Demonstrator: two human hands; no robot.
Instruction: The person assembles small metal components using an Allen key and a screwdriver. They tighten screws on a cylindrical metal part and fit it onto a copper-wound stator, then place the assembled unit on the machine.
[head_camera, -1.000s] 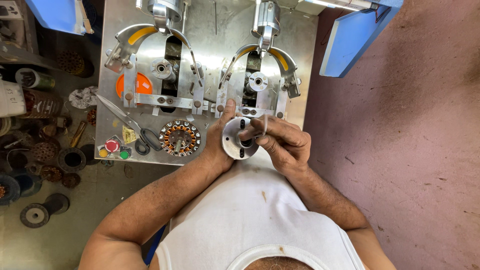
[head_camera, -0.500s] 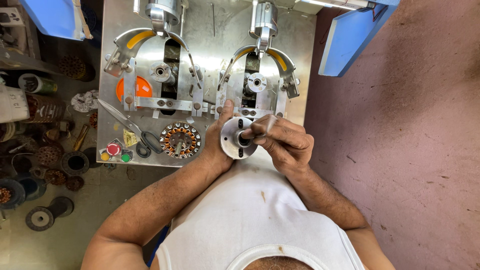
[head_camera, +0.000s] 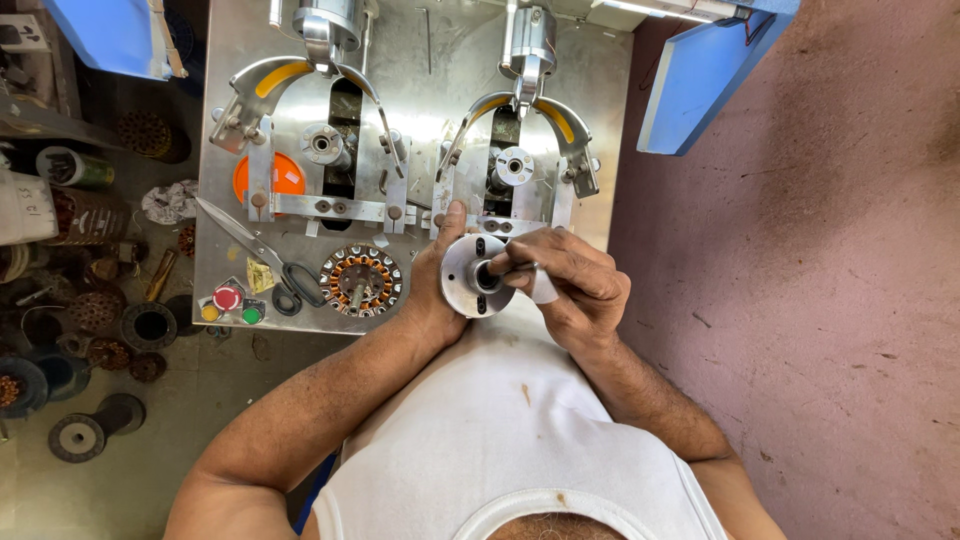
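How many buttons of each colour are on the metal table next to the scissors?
Red button: 1
Yellow button: 1
Green button: 1
Total: 3, all at the front left corner of the metal table, beside the scissors.

wound copper stator (head_camera: 360, 279), scissors (head_camera: 262, 253), red, yellow, green buttons (head_camera: 228, 304), orange disc (head_camera: 268, 176), blue panel (head_camera: 697, 78)

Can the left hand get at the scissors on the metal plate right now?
Probably not at once: the left hand is gripping the round metal disc. The scissors lie uncovered just beside it, so once freed, the way looks open.
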